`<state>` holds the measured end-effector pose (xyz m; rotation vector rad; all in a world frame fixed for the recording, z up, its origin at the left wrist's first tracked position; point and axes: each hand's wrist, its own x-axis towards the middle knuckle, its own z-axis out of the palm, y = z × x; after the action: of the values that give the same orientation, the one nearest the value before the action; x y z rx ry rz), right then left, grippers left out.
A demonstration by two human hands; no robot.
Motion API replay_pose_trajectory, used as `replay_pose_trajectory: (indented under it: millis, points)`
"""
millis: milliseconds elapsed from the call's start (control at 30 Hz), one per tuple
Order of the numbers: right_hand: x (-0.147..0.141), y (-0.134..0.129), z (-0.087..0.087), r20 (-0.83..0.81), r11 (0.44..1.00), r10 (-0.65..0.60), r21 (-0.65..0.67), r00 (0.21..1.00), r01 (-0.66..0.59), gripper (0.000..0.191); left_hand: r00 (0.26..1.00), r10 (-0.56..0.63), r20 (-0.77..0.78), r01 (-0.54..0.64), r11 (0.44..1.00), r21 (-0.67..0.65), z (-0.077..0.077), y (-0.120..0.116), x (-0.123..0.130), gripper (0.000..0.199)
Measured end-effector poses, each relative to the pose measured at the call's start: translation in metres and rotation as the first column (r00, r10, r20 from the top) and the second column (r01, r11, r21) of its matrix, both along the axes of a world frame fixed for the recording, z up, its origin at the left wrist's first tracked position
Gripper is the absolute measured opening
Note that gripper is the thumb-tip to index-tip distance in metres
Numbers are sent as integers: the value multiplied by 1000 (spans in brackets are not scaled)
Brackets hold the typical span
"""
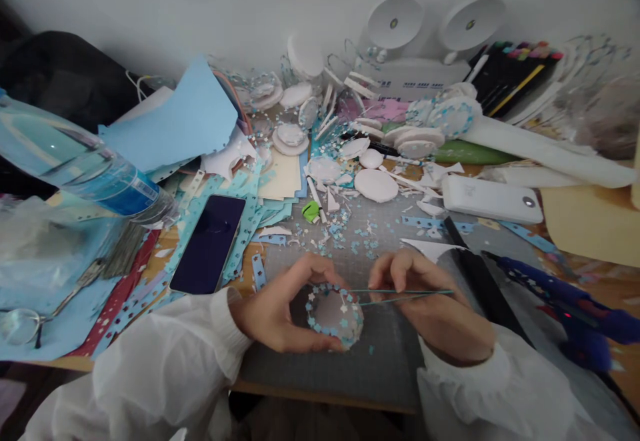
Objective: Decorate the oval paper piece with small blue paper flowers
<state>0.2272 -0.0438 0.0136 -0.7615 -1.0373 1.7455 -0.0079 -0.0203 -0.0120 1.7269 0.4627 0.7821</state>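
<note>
Near the front edge of the grey mat, my left hand (287, 311) curls its thumb and fingers around a round white disc (333, 314) rimmed with small blue and white flowers or stars. Thin teal strands (367, 297) run from the disc's right side to my right hand (425, 301). The fingers of my right hand are bent together over these strands, whose far ends stick out across the palm. Small blue and white paper pieces (370, 244) lie scattered on the mat beyond both hands.
A phone (209, 244) and a water bottle (95, 161) lie to the left. Several decorated discs crowd the back. On the right are a white power bank (493, 199), a black bar (483, 277) and a blue glue gun (565, 307). Blue punched paper (175, 124) is piled at the back left.
</note>
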Motion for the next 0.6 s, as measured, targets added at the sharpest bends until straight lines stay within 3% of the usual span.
replay_pose_trajectory:
  millis: [233, 600]
  points:
    - [0, 2, -1, -58, 995, 31, -91, 998, -36, 12, 1000, 22, 19, -23, 998, 55, -6, 0, -1, 63]
    - [2, 1, -2, -69, 996, 49, -78, 996, -54, 11, 997, 34, 63, -41, 993, 115, -4, 2, 0, 60]
